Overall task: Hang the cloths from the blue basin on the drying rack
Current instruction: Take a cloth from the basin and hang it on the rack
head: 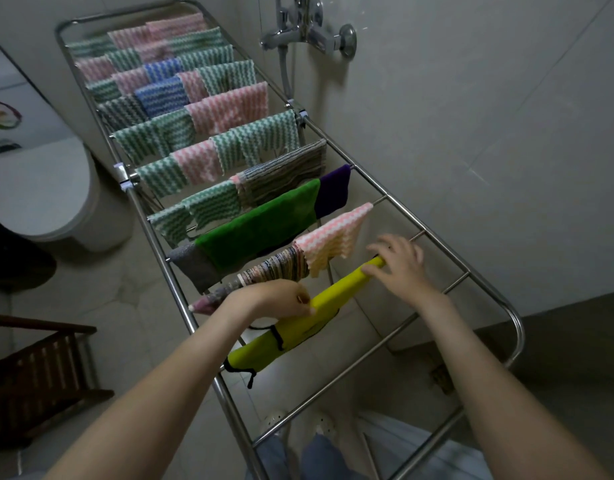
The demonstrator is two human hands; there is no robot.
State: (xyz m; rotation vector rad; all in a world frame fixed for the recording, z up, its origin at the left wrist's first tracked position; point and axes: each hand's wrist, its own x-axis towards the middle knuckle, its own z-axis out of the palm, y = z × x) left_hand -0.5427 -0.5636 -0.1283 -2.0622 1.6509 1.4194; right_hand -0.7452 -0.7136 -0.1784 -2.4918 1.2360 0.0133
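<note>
Grey floor tiles (108, 292) lie beneath the steel drying rack (517, 323). On a near rail, the left hand (274, 299) pinches the yellow cloth (336, 289); the right hand (399, 265) pinches its far end. Striped cloths (229, 109) fill the farther rails, below a wall tap (305, 32).

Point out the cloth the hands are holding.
The yellow cloth with black trim, on the nearest occupied rail: the left hand and right hand both hold it. The other cloths hang on rails farther back.

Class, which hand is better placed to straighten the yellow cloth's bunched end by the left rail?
The left hand: it pinches the cloth nearest that end; the right hand holds the other end.
</note>
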